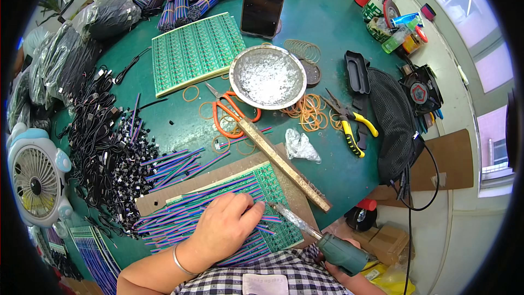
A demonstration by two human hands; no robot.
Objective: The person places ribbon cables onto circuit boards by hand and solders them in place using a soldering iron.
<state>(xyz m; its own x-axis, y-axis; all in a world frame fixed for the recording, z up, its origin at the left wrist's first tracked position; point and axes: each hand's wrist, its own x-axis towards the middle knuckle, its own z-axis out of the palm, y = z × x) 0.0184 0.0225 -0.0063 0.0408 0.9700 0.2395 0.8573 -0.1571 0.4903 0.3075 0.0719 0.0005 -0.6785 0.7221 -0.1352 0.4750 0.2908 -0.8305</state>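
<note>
Left hand (226, 225) over multicoloured wires (177, 220) on green circuit-board panel (281, 224); right hand (334, 273) grips soldering iron (343, 254), tip (272, 205) near left fingers (252, 216). Metal bowl (249, 96), orange-handled scissors (220, 98) beyond on green surface (322, 22).

White patch (265, 285) with illegible lettering

Green on the board (277, 187), purple and blue on the wires (177, 224), black-and-white checks on the cloth (302, 274) (orange on the scissor handles (231, 109))

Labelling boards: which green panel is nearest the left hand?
The panel on the cardboard, directly beneath the left hand; the others lie farther off, near the phone or at lower left.
</note>
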